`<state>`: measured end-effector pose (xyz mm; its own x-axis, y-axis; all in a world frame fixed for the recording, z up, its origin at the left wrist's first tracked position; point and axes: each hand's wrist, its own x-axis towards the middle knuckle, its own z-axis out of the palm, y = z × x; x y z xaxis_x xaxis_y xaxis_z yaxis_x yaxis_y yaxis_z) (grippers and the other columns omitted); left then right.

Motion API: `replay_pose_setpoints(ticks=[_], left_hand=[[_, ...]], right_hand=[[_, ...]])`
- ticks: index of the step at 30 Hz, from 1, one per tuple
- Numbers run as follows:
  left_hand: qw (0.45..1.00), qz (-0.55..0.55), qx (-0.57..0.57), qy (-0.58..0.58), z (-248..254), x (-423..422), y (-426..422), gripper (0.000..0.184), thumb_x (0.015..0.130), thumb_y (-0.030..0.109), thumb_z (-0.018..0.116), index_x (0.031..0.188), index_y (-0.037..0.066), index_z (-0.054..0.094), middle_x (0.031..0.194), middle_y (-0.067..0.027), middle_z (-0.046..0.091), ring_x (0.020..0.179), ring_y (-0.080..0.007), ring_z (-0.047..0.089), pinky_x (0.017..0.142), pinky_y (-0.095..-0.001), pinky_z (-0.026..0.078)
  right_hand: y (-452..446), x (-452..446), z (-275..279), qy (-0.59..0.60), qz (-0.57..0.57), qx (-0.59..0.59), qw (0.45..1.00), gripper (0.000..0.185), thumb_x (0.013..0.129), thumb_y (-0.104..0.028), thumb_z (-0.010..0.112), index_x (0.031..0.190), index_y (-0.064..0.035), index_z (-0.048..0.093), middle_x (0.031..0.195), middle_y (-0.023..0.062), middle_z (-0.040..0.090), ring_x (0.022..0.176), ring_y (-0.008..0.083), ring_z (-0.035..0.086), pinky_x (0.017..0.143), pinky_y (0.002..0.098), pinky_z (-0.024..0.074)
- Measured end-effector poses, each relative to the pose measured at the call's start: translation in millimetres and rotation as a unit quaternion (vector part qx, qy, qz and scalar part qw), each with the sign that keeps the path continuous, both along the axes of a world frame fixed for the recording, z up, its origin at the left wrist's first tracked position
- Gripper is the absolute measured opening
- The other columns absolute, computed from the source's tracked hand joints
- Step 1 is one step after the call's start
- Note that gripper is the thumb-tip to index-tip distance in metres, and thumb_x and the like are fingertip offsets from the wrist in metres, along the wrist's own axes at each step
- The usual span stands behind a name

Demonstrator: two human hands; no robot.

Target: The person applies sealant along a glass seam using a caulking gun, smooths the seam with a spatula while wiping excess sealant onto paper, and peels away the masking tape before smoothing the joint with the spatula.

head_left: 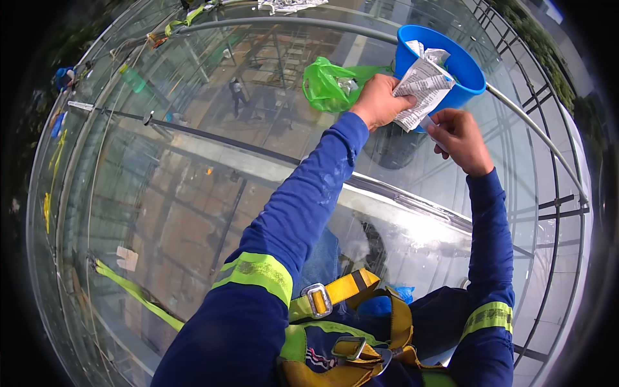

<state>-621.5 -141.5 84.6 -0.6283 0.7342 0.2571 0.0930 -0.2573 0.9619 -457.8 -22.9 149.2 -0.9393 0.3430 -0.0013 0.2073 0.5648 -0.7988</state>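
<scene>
My left hand [382,102] is closed on a folded piece of newspaper [423,89], holding it in front of a blue bucket [474,71]. Just below the paper, my right hand [461,137] pinches a thin pale flat tool [431,125]; its tip meets the lower edge of the newspaper, and its exact kind is partly hidden by the fingers. More crumpled newspaper [438,55] sticks out of the bucket. Left of the bucket, near my left wrist, lies a green plastic bag [322,82] with some crumpled stuff inside.
Beneath me are glass panels [187,213] with metal joints; a person [237,95] shows far below. A curved rail [290,23] runs behind the bucket. A yellow-green strap [138,293] lies at left. I wear a yellow harness [351,290]. More newspaper [290,5] lies at the top.
</scene>
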Motion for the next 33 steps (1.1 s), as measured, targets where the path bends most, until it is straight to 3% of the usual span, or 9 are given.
replay_pose_setpoints(ticks=[4,7,11,15,18,19,22,27,33], left_hand=[[0.996,0.021,-0.032,0.076,-0.6,4.4,6.9,0.025,0.085,0.004,0.07,0.108,-0.004,0.068,0.097,-0.0085,0.072,0.083,-0.0122,0.066,0.075,-0.0283,0.053],[0.998,-0.036,0.016,-0.049,6.1,5.3,-3.3,0.024,0.085,0.004,0.07,0.108,-0.003,0.068,0.097,-0.0075,0.072,0.082,-0.0117,0.066,0.075,-0.0286,0.053],[0.99,0.006,-0.057,0.131,-7.3,-10.5,1.6,0.022,0.08,0.008,0.074,0.098,-0.005,0.071,0.089,-0.0129,0.073,0.08,-0.0176,0.069,0.075,-0.0321,0.054],[0.995,0.031,0.067,-0.064,-14.2,-8.6,11.7,0.022,0.081,0.006,0.073,0.098,-0.007,0.069,0.091,-0.012,0.072,0.078,-0.0169,0.068,0.071,-0.0327,0.054],[0.974,0.143,0.084,-0.153,-10.6,-23.1,-5.7,0.016,0.089,0.003,0.066,0.101,-0.007,0.066,0.094,-0.0132,0.071,0.076,-0.0185,0.068,0.067,-0.0329,0.055],[0.964,0.114,0.119,-0.208,-19.5,-40.4,-14.9,0.015,0.092,0.002,0.062,0.103,-0.007,0.065,0.094,-0.0134,0.071,0.077,-0.0203,0.07,0.067,-0.0342,0.058],[0.983,0.055,0.014,-0.176,-21.6,-42.1,-24.5,0.018,0.092,0.002,0.061,0.108,-0.005,0.064,0.099,-0.0126,0.071,0.079,-0.0202,0.07,0.068,-0.0335,0.059],[0.932,-0.269,0.082,-0.228,25.5,-4.0,-33.1,0.029,0.09,0.003,0.064,0.118,-0.003,0.058,0.111,-0.0093,0.067,0.098,-0.0171,0.065,0.086,-0.0315,0.053],[0.965,-0.181,0.102,-0.157,12.8,9.5,-14.4,0.026,0.087,0.007,0.072,0.109,-0.002,0.063,0.102,-0.0082,0.069,0.088,-0.0142,0.066,0.078,-0.0287,0.055]], right_hand=[[-1.4,-1.5,-4.5,-0.036,0.023,-0.003,0.999,0.025,0.094,-0.02,0.062,0.082,0.0026,0.062,0.063,0.0009,0.055,0.049,0.0079,0.054,0.042,0.0247,0.0421],[-3.1,-0.4,2.0,-0.023,0.033,-0.014,0.999,0.029,0.095,-0.022,0.06,0.078,0.0021,0.062,0.06,-0.0002,0.051,0.047,0.0073,0.051,0.042,0.0249,0.0406],[6.7,1.7,2.2,-0.049,0.036,0.012,0.998,0.029,0.095,-0.022,0.061,0.08,0.0026,0.064,0.06,-0.0006,0.051,0.047,0.007,0.05,0.041,0.0243,0.0386],[-1.2,-2.8,-5.4,-0.015,0.013,-0.075,0.997,0.029,0.095,-0.024,0.062,0.086,0.0032,0.066,0.061,-0.0009,0.052,0.046,0.0072,0.049,0.041,0.0236,0.0374],[-10.5,-0.5,-2.8,0.018,-0.011,-0.096,0.995,0.029,0.096,-0.024,0.061,0.09,0.003,0.067,0.062,-0.0013,0.052,0.047,0.0073,0.049,0.042,0.0241,0.0372],[-8.1,1.2,-1.0,0.043,-0.022,-0.104,0.993,0.03,0.096,-0.026,0.061,0.09,0.0025,0.067,0.062,-0.0005,0.053,0.048,0.0074,0.05,0.042,0.023,0.0386],[3.2,4.0,3.1,0.055,-0.003,-0.144,0.988,0.028,0.097,-0.024,0.059,0.092,0.0027,0.067,0.065,-0.0009,0.055,0.053,0.007,0.053,0.046,0.0233,0.0417],[2.8,-12.3,-17.9,0.063,-0.023,-0.157,0.985,0.031,0.099,-0.028,0.057,0.091,0.0009,0.065,0.065,0.0004,0.057,0.054,0.0081,0.054,0.047,0.0227,0.0432],[-7.7,-13.5,-20.7,0.066,-0.013,-0.213,0.975,0.03,0.099,-0.027,0.056,0.088,0.0005,0.063,0.064,0.0009,0.056,0.051,0.0081,0.052,0.042,0.0226,0.0392]])
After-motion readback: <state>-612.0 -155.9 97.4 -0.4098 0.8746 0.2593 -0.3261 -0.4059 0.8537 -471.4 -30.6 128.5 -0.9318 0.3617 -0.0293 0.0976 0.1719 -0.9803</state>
